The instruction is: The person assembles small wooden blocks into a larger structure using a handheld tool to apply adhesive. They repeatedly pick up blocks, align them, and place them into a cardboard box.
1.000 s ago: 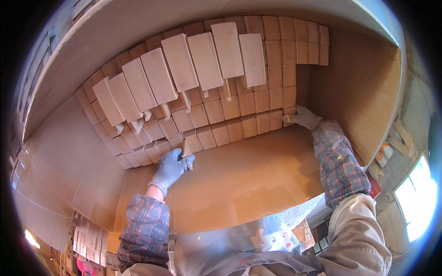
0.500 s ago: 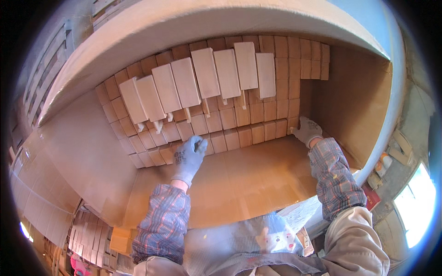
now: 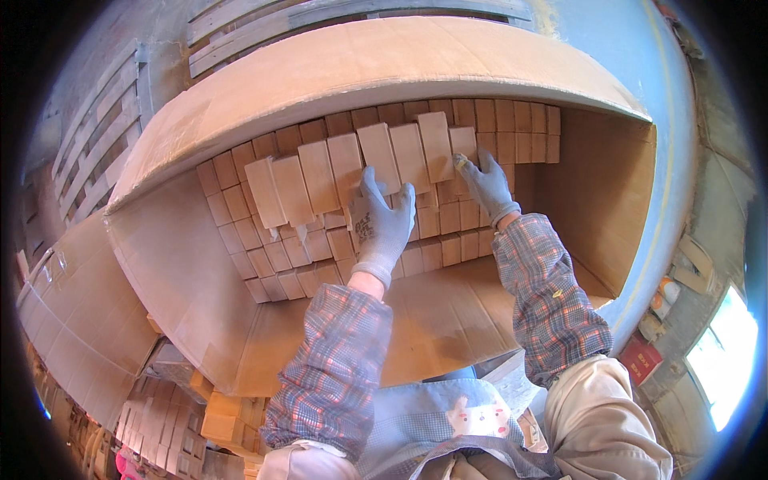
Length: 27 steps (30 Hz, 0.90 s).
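A large open cardboard box point(image 3: 184, 240) holds rows of pale brown wooden blocks point(image 3: 512, 120). Across the stacked rows lies a slanting line of longer wooden pieces point(image 3: 320, 172), with short pegs or legs below some of them. My left hand point(image 3: 382, 226), in a grey glove, reaches up to the middle pieces with thumb and fingers spread, its fingertips at their lower ends. At the right end of the line, my gloved right hand point(image 3: 490, 188) has thumb and fingers about the lower end of the last wooden piece point(image 3: 462, 142). Its far fingers are partly hidden.
The box's long flap point(image 3: 384, 60) arches across the far side, and another flap point(image 3: 84, 320) hangs at the left. Wooden pallets point(image 3: 100, 132) lie on the floor beyond. Smaller wooden pieces point(image 3: 228, 420) are stacked at lower left.
My left hand has moved up and right to the middle pieces, its fingers spreading. My right hand has left the stack's right edge for the line's last piece. The view has shifted.
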### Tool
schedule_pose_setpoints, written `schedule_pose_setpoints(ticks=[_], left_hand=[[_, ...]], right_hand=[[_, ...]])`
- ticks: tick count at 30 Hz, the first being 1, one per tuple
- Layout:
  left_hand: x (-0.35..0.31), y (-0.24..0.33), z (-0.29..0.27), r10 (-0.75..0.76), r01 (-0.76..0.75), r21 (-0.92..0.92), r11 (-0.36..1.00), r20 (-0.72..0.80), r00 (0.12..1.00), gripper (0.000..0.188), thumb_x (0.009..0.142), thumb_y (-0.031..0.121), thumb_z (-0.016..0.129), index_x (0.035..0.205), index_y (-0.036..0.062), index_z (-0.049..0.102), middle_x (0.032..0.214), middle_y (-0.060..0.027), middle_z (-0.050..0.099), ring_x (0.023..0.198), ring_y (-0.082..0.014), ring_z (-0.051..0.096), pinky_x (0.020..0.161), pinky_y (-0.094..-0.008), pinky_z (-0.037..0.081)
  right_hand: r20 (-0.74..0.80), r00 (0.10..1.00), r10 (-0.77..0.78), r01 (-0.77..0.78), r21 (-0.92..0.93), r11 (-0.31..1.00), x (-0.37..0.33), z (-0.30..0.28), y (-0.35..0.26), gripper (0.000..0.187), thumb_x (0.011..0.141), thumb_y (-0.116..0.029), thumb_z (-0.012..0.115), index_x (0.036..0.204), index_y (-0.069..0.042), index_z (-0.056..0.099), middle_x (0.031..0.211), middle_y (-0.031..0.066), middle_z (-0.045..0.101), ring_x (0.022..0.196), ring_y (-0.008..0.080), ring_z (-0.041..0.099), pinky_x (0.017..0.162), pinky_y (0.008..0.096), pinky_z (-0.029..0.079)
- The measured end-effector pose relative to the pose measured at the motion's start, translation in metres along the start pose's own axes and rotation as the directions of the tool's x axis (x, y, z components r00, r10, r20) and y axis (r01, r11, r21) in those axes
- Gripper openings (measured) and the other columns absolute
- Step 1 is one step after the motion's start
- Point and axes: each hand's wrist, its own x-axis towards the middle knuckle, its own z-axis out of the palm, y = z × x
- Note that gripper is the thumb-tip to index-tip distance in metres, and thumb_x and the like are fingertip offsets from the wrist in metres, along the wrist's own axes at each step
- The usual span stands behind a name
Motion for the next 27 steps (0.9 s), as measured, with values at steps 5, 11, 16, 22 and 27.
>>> schedule_pose_setpoints(ticks=[5,11,16,22,27], left_hand=[[0.006,0.003,0.002,-0.140,0.138,-0.208,0.968,0.005,0.990,0.067,0.090,0.032,0.071,0.137,-0.0035,0.041,0.096,-0.0164,0.063,0.079,-0.0269,0.064,0.074,-0.0427,0.053],[0.011,-0.009,0.023,-0.211,0.240,-0.219,0.946,0.150,0.966,0.079,0.090,0.032,0.071,0.145,-0.0078,0.029,0.099,-0.0189,0.061,0.070,-0.0208,0.065,0.067,-0.0362,0.055],[0.011,-0.010,0.038,-0.157,0.157,-0.011,0.987,0.002,0.988,0.083,0.089,0.038,0.072,0.143,-0.0114,0.033,0.125,-0.0275,0.055,0.098,-0.0296,0.067,0.088,-0.0399,0.054],[0.016,-0.014,0.033,-0.179,0.213,-0.318,0.924,0.132,0.975,0.087,0.089,0.043,0.073,0.142,-0.0151,0.035,0.134,-0.0312,0.053,0.114,-0.0338,0.061,0.097,-0.0411,0.050],[-0.010,-0.015,0.012,-0.083,0.098,-0.207,0.973,0.079,0.993,0.089,0.091,0.045,0.071,0.144,-0.0158,0.034,0.124,-0.0264,0.060,0.104,-0.0285,0.063,0.091,-0.0394,0.052]], right_hand=[[0.034,0.999,-0.013,0.013,-0.013,1.000,-0.001,-0.008,-0.015,0.082,0.090,-0.052,0.069,0.144,0.007,0.048,0.135,0.0298,0.061,0.128,0.0379,0.059,0.104,0.0408,0.047],[-0.021,1.000,0.015,-0.017,-0.095,0.995,0.003,-0.018,-0.017,0.082,0.088,-0.055,0.071,0.140,0.006,0.053,0.131,0.0291,0.063,0.124,0.0393,0.061,0.101,0.0430,0.048],[0.006,0.998,-0.055,0.054,0.019,0.998,0.007,-0.014,-0.007,0.080,0.087,-0.055,0.072,0.137,0.005,0.056,0.129,0.0285,0.064,0.122,0.0404,0.062,0.101,0.0447,0.048],[-0.048,0.998,-0.050,0.049,-0.017,0.999,0.002,-0.012,-0.013,0.073,0.087,-0.053,0.073,0.134,0.002,0.060,0.126,0.0255,0.067,0.119,0.0362,0.064,0.100,0.0437,0.049],[-0.076,0.991,-0.107,0.107,-0.012,0.994,-0.046,-0.027,-0.031,0.063,0.090,-0.044,0.074,0.136,-0.003,0.059,0.112,0.0204,0.073,0.103,0.0301,0.071,0.090,0.0402,0.054]])
